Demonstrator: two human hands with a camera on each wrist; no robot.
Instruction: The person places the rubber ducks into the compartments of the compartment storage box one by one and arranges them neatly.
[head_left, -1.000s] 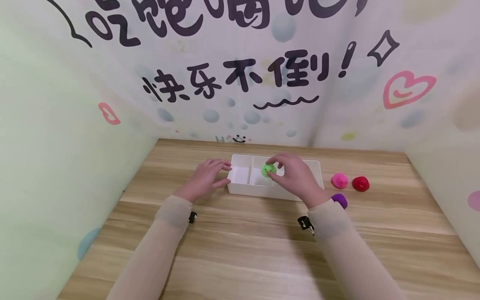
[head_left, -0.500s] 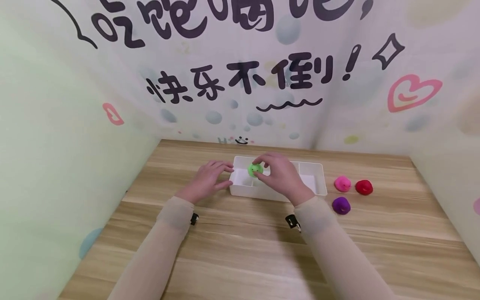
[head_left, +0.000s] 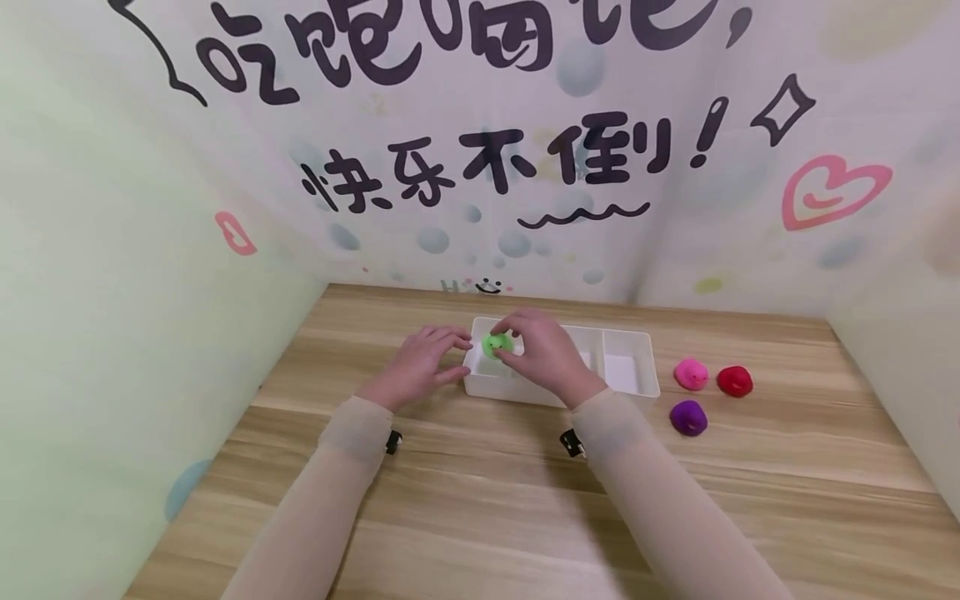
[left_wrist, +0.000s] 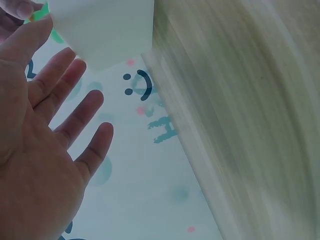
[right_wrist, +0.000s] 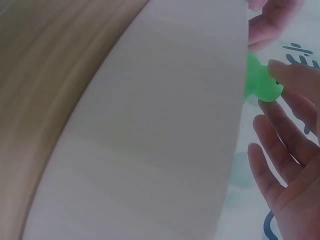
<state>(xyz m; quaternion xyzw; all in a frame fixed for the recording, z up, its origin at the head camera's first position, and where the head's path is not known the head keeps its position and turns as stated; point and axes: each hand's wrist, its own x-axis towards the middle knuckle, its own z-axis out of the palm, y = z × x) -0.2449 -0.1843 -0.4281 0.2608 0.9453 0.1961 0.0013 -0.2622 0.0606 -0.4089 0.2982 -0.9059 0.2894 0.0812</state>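
My right hand (head_left: 546, 358) pinches a small green toy duck (head_left: 495, 343) between thumb and fingers. The duck is at the leftmost compartment of a long white divided box (head_left: 517, 390), its lower part hidden behind the near wall in the right wrist view, where its green head (right_wrist: 270, 89) shows above the rim. My left hand (head_left: 412, 368) is at the box's left end, fingers extended and thumb apart, tips right at the end wall. From the left wrist, that palm (left_wrist: 45, 160) shows with its fingers loosely spread beside the box corner (left_wrist: 105, 30).
To the right of the box sit a pink duck (head_left: 691, 375), a red duck (head_left: 735, 381) and a purple duck (head_left: 688, 418) on the wooden table (head_left: 480, 500). A printed cloth wall (head_left: 420, 275) rises behind the table, with pale side walls left and right.
My right hand has carried the green duck leftward along the box to its left end, uncovering the right compartments and the purple duck. My left hand keeps its place at the box's end.
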